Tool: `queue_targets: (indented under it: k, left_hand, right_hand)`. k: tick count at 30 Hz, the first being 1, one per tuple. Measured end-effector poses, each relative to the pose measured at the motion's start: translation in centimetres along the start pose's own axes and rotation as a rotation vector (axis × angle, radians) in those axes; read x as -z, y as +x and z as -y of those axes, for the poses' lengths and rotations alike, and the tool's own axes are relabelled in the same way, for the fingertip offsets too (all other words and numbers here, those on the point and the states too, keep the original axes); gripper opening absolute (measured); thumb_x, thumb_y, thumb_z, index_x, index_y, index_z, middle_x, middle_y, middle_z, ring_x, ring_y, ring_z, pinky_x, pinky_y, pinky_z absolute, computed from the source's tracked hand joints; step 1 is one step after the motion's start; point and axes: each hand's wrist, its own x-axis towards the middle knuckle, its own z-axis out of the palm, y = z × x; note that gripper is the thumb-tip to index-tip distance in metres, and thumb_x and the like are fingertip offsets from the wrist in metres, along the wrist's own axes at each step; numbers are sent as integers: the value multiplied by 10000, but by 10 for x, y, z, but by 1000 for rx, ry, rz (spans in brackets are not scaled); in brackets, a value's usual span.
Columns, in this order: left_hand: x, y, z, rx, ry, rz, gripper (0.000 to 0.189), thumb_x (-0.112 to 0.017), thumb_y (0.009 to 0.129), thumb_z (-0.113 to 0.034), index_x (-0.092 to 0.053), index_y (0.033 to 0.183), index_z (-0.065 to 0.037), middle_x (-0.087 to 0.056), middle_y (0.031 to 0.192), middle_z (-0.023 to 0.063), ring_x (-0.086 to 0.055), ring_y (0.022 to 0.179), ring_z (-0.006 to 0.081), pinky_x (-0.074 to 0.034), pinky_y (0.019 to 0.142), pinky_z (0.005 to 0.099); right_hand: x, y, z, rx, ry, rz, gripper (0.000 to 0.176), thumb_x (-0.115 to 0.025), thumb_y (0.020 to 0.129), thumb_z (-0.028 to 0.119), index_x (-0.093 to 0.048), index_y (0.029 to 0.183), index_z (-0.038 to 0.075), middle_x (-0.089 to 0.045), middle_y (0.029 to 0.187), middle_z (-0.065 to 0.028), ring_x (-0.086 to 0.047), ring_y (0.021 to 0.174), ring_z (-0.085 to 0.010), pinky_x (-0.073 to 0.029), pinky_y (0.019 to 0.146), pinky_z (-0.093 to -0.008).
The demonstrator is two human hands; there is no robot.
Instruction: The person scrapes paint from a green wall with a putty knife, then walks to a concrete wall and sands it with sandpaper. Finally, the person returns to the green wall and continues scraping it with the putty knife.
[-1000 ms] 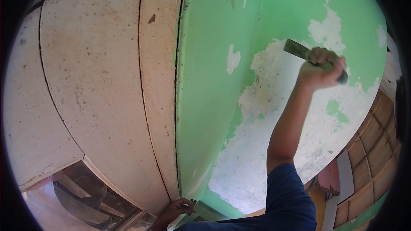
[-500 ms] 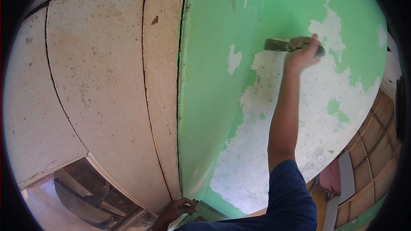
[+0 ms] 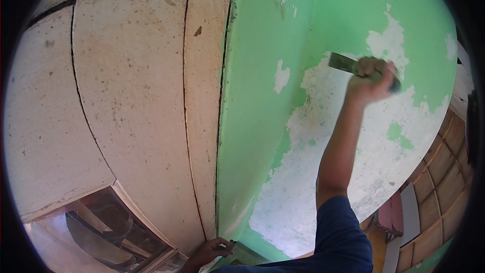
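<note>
My right hand is raised against the green wall, closed around the handle of a paint scraper. The scraper's flat blade points left and overlaps the upper edge of a large bare white patch, where the green paint is gone. Low in the view, my left hand is beside the foot of the wall corner, with its fingers curled. Small dark spots show at its fingertips, and I cannot tell whether it holds something.
Stained off-white panels with dark seams stand at left, above a glass pane. Smaller bare spots mark the narrow green wall face. At lower right are a pink object and a brown panelled surface.
My right hand and the scraper have moved down and right, and the blade now tilts. The view has shifted slightly. My left hand stays in nearly the same place.
</note>
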Motion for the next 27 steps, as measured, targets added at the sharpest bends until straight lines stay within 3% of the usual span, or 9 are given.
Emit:
queue_targets:
  k: [1, 3, 7, 11, 13, 17, 21, 23, 27]
  left_hand:
    - [0, 0, 2, -12, -27, 11, 272, -587, 851, -62, -524, 1113, -20, -663, 954, 134, -622, 912, 166, -467, 814, 282]
    - [1, 3, 2, 10, 10, 4, 271, -588, 851, -62, -525, 1112, -18, -659, 960, 131, -623, 917, 167, -470, 813, 284]
    - [-2, 1, -3, 52, 78, -3, 265, -589, 853, -59, -529, 1108, -16, -652, 972, 120, -622, 928, 164, -478, 807, 283]
    - [4, 4, 6, -20, -6, 29, 263, -591, 856, -71, -532, 1106, -18, -650, 979, 116, -623, 927, 165, -476, 811, 285]
    - [5, 4, 10, 4, -8, 18, 265, -591, 855, -71, -533, 1108, -20, -650, 979, 113, -623, 926, 166, -474, 816, 288]
    - [4, 3, 6, 43, 36, 13, 266, -587, 855, -68, -533, 1111, -19, -643, 984, 109, -620, 940, 173, -476, 815, 295]
    - [4, 3, 2, 15, 5, 14, 246, -599, 832, -27, -530, 1068, -17, -619, 991, 101, -623, 967, 210, -491, 792, 296]
    - [5, 2, 5, 9, 5, 25, 252, -599, 831, -26, -528, 1072, -17, -619, 992, 102, -623, 969, 211, -492, 791, 295]
    - [7, 4, 11, 28, 18, 22, 260, -594, 833, -18, -525, 1083, -18, -619, 996, 103, -622, 970, 212, -493, 787, 296]
  right_hand:
    - [2, 3, 8, 57, 18, 73, 209, -526, 839, 92, -421, 661, 60, -399, 509, -35, -372, 402, -119, -293, 356, -266]
    - [9, 2, -13, -12, -252, -64, 229, -543, 844, 90, -411, 659, 69, -399, 508, -23, -381, 413, -108, -298, 362, -259]
    - [8, -18, -39, -233, -147, -12, 212, -540, 832, 87, -404, 670, 65, -392, 517, -24, -372, 402, -112, -295, 364, -259]
    - [-2, -8, 2, -42, 33, -5, 222, -521, 816, 80, -388, 640, 62, -346, 492, -27, -348, 410, -113, -288, 375, -268]
    - [8, -6, -18, 12, -328, -67, 231, -512, 821, 96, -391, 629, 55, -348, 493, -29, -351, 410, -122, -289, 375, -269]
    - [6, -13, -29, -139, -202, -37, 236, -506, 820, 102, -391, 622, 49, -352, 493, -32, -351, 409, -128, -290, 376, -272]
    - [4, -3, 4, 20, 43, 89, 198, -517, 811, 79, -415, 641, 62, -379, 504, -27, -357, 405, -122, -291, 365, -274]
    - [14, -2, -22, -8, -207, 1, 185, -531, 817, 60, -422, 667, 55, -396, 506, -25, -354, 401, -108, -286, 363, -271]
    - [7, -20, -38, -195, -175, 40, 143, -527, 818, 66, -437, 710, 42, -385, 514, -34, -360, 404, -117, -287, 360, -269]
